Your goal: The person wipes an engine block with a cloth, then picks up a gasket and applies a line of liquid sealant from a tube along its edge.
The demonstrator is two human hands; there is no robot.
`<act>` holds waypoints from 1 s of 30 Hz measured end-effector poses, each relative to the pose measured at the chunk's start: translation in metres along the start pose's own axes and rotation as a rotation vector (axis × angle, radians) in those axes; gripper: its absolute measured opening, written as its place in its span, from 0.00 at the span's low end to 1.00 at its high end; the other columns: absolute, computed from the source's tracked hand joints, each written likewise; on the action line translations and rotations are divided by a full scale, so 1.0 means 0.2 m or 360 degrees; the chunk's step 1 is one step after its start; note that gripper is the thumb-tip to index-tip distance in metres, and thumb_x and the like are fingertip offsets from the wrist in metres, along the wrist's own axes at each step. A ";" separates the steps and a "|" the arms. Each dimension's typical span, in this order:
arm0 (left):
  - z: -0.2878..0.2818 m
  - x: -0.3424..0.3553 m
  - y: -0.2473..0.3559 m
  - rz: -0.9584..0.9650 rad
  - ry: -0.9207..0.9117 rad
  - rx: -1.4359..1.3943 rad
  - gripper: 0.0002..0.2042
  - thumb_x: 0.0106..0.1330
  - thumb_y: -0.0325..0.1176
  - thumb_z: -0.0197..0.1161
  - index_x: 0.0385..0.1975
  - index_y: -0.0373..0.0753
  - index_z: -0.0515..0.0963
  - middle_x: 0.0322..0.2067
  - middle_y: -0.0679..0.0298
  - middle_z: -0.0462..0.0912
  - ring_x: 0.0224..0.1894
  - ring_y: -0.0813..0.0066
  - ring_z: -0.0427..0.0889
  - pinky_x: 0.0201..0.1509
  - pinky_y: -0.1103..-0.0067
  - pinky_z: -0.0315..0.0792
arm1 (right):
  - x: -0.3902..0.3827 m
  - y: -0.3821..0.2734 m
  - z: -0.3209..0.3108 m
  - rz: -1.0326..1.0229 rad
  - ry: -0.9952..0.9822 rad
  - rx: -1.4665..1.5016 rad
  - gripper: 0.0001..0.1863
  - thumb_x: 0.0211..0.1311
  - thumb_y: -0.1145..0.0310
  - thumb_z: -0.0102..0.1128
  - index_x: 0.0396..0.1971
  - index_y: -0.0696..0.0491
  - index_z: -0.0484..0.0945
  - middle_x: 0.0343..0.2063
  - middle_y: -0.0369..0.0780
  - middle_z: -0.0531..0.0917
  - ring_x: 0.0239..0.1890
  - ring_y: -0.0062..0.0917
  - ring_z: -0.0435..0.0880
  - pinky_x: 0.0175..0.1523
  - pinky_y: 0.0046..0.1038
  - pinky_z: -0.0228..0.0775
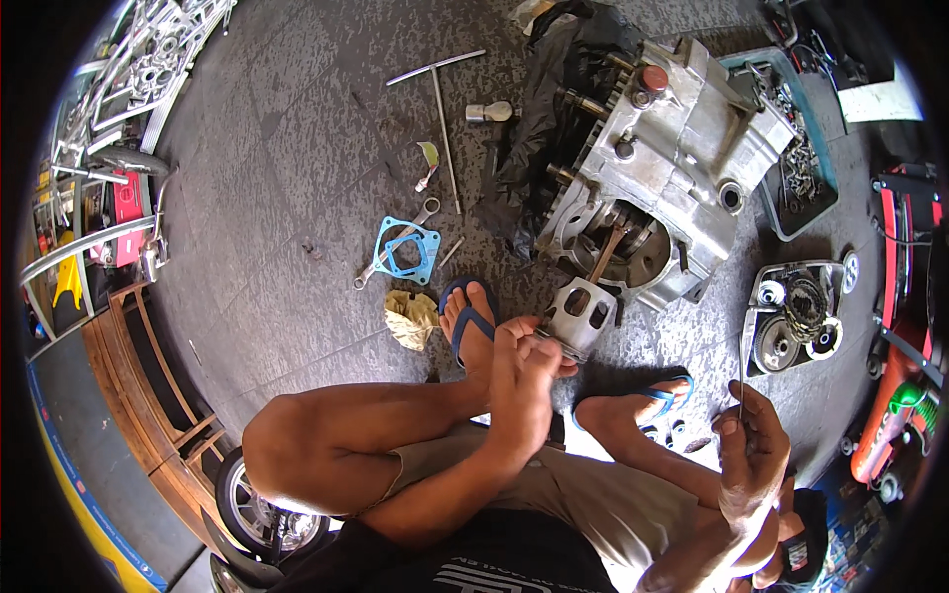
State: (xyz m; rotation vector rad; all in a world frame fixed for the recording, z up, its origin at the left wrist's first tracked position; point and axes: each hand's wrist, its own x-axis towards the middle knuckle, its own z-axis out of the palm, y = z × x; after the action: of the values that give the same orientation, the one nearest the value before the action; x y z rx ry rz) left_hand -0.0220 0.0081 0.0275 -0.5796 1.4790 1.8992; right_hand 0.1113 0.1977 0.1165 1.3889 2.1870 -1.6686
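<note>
My left hand is closed on the crown end of a silver piston, fingers round its rim. A brownish connecting rod joins the piston to the open bore of a large aluminium engine crankcase. My right hand, off to the right, pinches a thin upright metal strip or wire between thumb and fingers; its exact kind is unclear. Left of the piston lie blue gaskets on top of a combination wrench, and a crumpled tan cloth or paper.
Farther off lie a T-handle wrench, a short metal tool and black plastic sheeting. A teal tray of bolts stands behind the crankcase. An engine cover with gears and a red floor jack are at the right.
</note>
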 end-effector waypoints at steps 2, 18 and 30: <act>0.01 -0.02 -0.07 0.0222 0.0044 0.0141 0.28 0.64 0.41 0.65 0.54 0.32 0.58 0.39 0.59 0.72 0.40 0.76 0.75 0.48 0.77 0.73 | 0.00 0.01 -0.01 0.0083 -0.0012 0.0048 0.18 0.63 0.74 0.56 0.51 0.67 0.73 0.24 0.38 0.79 0.29 0.16 0.75 0.37 0.19 0.68; 0.01 -0.02 -0.10 0.0575 0.0124 0.0545 0.34 0.52 0.30 0.76 0.53 0.33 0.59 0.44 0.58 0.67 0.42 0.76 0.71 0.48 0.77 0.70 | 0.04 -0.05 0.04 0.0134 -0.0072 -0.0036 0.18 0.64 0.76 0.53 0.52 0.67 0.71 0.25 0.38 0.78 0.28 0.15 0.75 0.36 0.18 0.69; -0.04 0.01 -0.20 0.1043 0.0038 0.0912 0.36 0.49 0.21 0.73 0.55 0.41 0.56 0.62 0.50 0.51 0.59 0.69 0.62 0.56 0.77 0.64 | 0.01 -0.01 0.02 0.0019 -0.0005 0.0037 0.18 0.65 0.69 0.57 0.49 0.66 0.74 0.25 0.36 0.78 0.28 0.14 0.72 0.35 0.18 0.65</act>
State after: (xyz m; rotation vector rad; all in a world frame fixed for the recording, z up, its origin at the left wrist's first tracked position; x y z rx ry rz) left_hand 0.0047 0.0063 -0.0034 0.1782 2.2988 1.7575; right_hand 0.1062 0.1965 0.1152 1.4013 2.1600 -1.6967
